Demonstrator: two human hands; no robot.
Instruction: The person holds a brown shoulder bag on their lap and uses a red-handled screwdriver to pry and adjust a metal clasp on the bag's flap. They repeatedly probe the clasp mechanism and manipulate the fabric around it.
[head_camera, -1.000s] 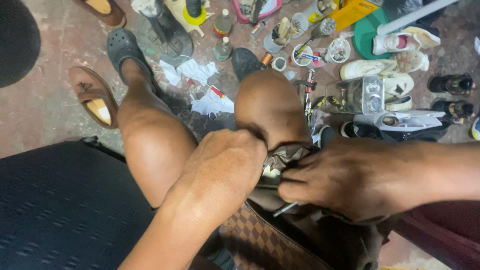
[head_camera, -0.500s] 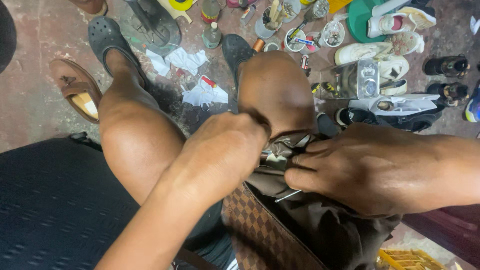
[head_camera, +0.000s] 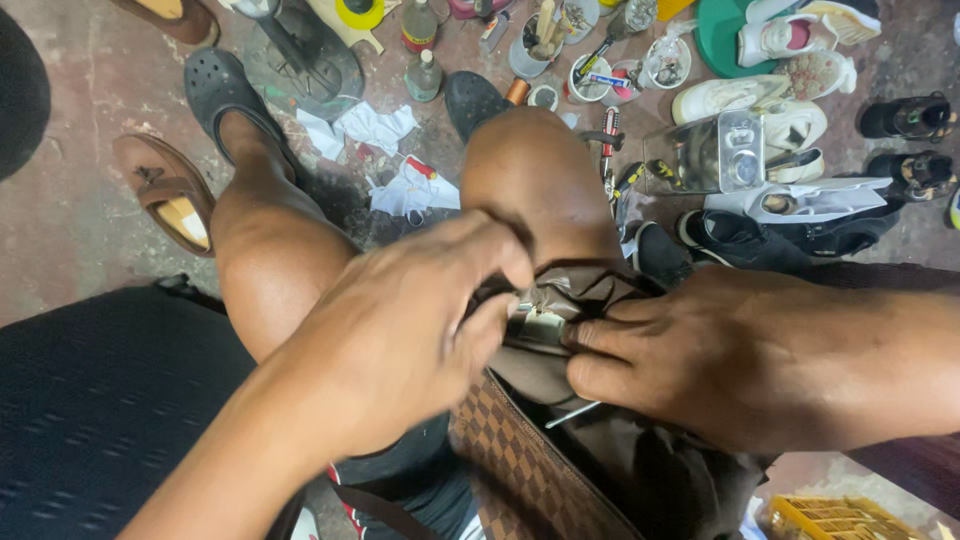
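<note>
Working the small metal clasp (head_camera: 540, 325) on a brown checkered bag (head_camera: 520, 460) lying across the lap: left hand (head_camera: 400, 340) pinches it, right hand (head_camera: 730, 365) pins the flap. Next move likely needs fine fingertip control. Floor (head_camera: 70, 200) strewn with shoes (head_camera: 760, 110).

From my remote seat I count only a few packaged things, all on the floor toward twelve o'clock. A small bottle with a red label (head_camera: 418, 27) stands at about eleven o'clock near the top edge, and just below it sits a smaller clear bottle with a pale cap (head_camera: 425, 76). At twelve o'clock a little white tube with a blue and red label (head_camera: 607, 79) lies across a round tin. A small white tube with a red cap (head_camera: 421, 167) lies on crumpled white paper nearer the centre, at eleven o'clock. At five o'clock, in the bottom corner, I see a yellow slatted crate (head_camera: 835, 518). I see no signs or screens.
</note>
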